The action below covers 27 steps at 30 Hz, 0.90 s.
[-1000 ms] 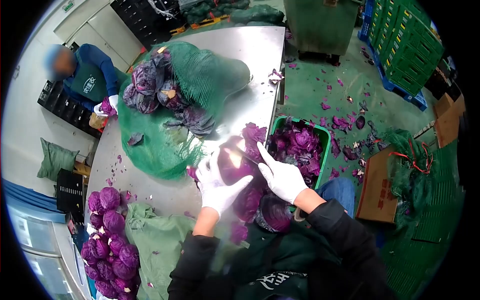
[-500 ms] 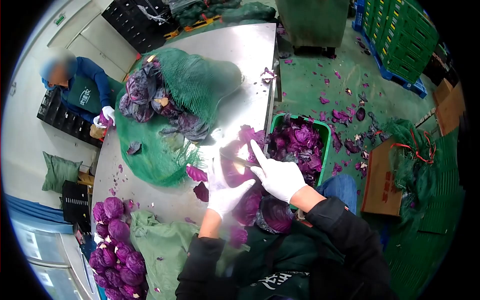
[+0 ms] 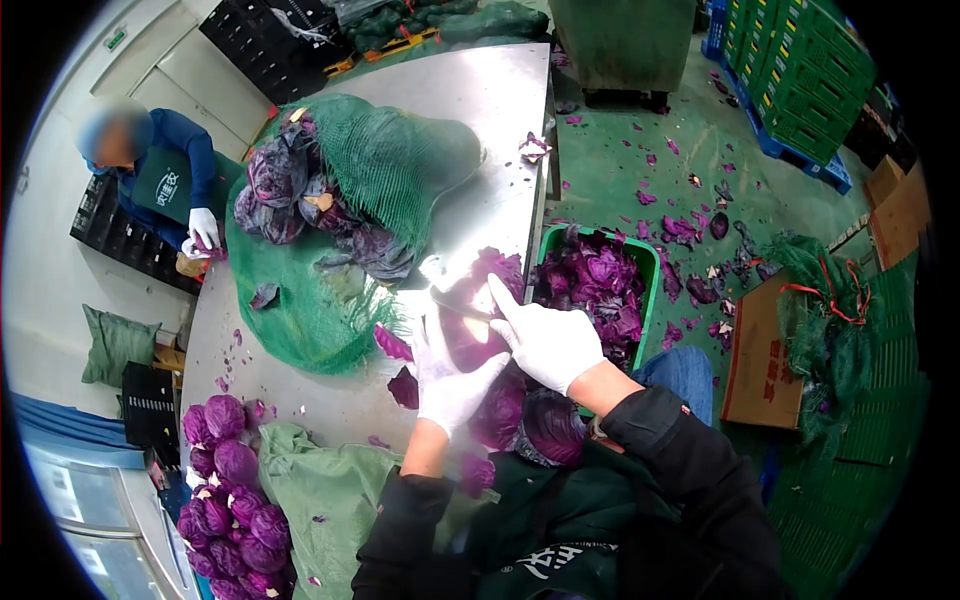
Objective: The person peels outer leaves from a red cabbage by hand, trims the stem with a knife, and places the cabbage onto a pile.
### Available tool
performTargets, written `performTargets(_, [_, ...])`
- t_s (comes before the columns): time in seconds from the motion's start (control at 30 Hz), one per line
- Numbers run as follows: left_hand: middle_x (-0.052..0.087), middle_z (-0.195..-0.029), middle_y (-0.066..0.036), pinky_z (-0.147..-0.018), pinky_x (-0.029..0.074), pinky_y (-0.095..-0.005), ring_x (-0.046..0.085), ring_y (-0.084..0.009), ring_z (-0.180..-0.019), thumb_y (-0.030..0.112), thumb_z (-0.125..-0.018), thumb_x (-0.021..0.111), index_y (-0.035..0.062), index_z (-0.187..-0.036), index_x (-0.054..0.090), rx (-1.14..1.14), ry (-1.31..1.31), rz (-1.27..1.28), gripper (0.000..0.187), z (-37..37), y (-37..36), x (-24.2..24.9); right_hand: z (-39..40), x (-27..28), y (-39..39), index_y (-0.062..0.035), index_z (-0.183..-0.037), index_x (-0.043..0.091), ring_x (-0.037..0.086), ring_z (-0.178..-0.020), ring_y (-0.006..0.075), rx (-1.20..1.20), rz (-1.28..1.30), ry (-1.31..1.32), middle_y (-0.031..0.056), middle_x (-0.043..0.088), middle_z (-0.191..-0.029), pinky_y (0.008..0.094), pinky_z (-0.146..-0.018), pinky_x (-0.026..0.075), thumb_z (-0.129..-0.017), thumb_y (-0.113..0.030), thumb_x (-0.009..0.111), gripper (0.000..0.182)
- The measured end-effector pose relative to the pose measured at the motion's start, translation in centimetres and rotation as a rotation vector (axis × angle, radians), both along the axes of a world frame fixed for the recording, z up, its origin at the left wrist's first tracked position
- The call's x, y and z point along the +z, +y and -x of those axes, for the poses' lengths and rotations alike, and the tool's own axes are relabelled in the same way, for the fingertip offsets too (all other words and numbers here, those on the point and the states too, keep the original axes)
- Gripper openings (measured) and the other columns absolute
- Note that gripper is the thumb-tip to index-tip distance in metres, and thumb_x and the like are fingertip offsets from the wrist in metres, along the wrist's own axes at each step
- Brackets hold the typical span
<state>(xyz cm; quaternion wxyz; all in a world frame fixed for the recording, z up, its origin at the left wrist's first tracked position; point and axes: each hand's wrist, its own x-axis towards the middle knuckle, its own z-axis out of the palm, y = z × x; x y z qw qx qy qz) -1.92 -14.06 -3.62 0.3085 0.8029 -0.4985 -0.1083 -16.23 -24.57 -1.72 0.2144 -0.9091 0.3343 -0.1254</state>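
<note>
Red cabbage (image 3: 470, 335) at bench (image 3: 500, 110) edge, cupped by left hand (image 3: 452, 378). Right hand (image 3: 545, 340) closed on knife (image 3: 458, 305), forefinger along blade. Risk: blade near left fingers; slip on waxy leaf = cut glove. Trimmings crate (image 3: 640, 262) just beside.

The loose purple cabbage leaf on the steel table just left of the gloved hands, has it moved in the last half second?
No. The loose purple cabbage leaf still lies by the green net sack's edge.

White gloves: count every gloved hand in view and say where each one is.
3: the left hand and right hand on the red cabbage, and a co-worker's hand at far left. Their other hand is hidden.
</note>
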Motion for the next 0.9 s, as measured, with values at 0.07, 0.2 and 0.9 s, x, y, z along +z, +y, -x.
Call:
performTargets(0.07, [0.023,-0.152,-0.026,-0.115,0.024,-0.0484,0.024,-0.0410,-0.141,0.043,-0.063,0.086,0.0022,-0.151,0.018,0.015,0.006,-0.009,0.118,0.1,-0.2,0.1,-0.1,0.0,0.1,-0.0143,-0.149,0.031,0.064,-0.062,0.0293,-0.020,0.017,-0.020,0.0121,0.065,-0.077,0.0430,-0.054,0.050,-0.100,-0.039,0.041,0.056])
performTargets(0.2, [0.026,-0.150,-0.025,-0.114,0.025,-0.0496,0.027,-0.0417,-0.139,0.043,-0.062,0.086,0.0034,-0.150,0.019,0.003,-0.031,0.002,0.118,1.1,-0.3,1.1,-0.4,-0.3,-1.1,-0.0175,-0.144,0.040,0.065,-0.065,0.0300,-0.086,0.076,-0.065,0.0119,0.067,-0.083,0.0426,-0.055,0.050,-0.101,-0.038,0.037,0.048])
performTargets(0.9, [0.036,-0.142,-0.015,-0.110,0.031,-0.0373,0.040,-0.0258,-0.129,0.003,-0.069,0.080,0.0123,-0.152,0.017,0.064,0.783,0.328,0.105,-2.1,4.1,-1.1,3.1,-7.0,-3.6,-0.0101,-0.139,0.047,0.043,-0.046,0.0058,-0.609,-1.180,-0.902,-0.0033,0.051,-0.063,0.0224,-0.041,0.033,-0.094,-0.040,0.063,0.056])
